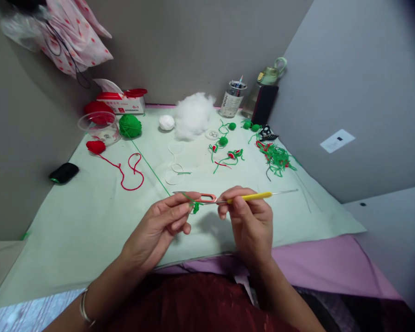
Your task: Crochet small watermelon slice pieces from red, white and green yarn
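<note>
My left hand (166, 219) pinches a small green crochet piece (196, 208) near the middle of the table. My right hand (251, 219) is closed on a crochet hook with a yellow handle (254, 197); its thin tip reaches to the green piece. A green strand runs from my left fingers back to a green yarn ball (130, 126). Just beyond my fingertips lie small scissors or snips with an orange handle (210, 198), partly hidden by my left hand.
Behind are red yarn (96, 147), a white yarn ball (166, 122), fluffy stuffing (193, 115) and small green balls (223, 141). Yarn scraps (278, 159) lie at right, below a phone (265, 103) and bottle (269, 75). A black object (64, 173) sits far left.
</note>
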### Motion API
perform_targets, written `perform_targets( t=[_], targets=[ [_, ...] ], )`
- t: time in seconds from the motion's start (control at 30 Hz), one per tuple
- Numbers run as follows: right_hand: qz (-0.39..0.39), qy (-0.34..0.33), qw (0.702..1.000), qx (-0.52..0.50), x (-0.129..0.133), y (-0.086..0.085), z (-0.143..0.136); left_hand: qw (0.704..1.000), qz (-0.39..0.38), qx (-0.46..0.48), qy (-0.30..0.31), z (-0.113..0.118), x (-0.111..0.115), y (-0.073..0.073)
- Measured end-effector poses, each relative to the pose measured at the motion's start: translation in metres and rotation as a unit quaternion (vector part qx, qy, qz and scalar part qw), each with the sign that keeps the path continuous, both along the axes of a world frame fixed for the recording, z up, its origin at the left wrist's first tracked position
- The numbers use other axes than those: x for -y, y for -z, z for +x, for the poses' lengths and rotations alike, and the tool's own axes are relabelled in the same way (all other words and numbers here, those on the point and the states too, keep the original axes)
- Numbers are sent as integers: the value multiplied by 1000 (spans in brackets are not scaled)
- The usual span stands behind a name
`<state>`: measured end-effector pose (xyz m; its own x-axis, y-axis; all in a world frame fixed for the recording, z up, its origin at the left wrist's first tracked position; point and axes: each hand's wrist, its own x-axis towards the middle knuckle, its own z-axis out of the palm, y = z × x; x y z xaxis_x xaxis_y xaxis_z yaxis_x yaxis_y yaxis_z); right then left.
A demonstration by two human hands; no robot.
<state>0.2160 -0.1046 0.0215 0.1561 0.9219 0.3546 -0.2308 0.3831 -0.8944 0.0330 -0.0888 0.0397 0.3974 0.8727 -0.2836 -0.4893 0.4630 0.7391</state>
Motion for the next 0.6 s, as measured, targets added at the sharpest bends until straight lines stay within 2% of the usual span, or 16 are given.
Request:
perform_targets(
  t=[0.1, 0.2, 0.27, 0.4, 0.47, 0.53, 0.6],
  targets=[
    [27, -35, 998, 46, 1, -3, -4, 999, 31, -32, 8, 4, 3, -1],
    [79, -21, 989, 124, 2, -6, -8, 996, 57, -64, 21, 7, 5, -1],
    [66, -19, 992, 107, 2, -5, -7, 996, 57, -69, 21, 7, 5, -1],
    [5, -71, 997, 31, 2, 0, -2, 997, 32, -60, 22, 3, 5, -1],
    [12, -62, 996, 56, 4, 1, 0, 998, 22, -55, 11, 3, 6, -1],
    [70, -24, 988, 136, 7, -1, 0, 998, 19, -52, -9, 4, 7, 0],
    [162, 14, 954, 253, 9, -3, 0, 999, 17, -44, -22, 6, 9, 0]
  ],
)
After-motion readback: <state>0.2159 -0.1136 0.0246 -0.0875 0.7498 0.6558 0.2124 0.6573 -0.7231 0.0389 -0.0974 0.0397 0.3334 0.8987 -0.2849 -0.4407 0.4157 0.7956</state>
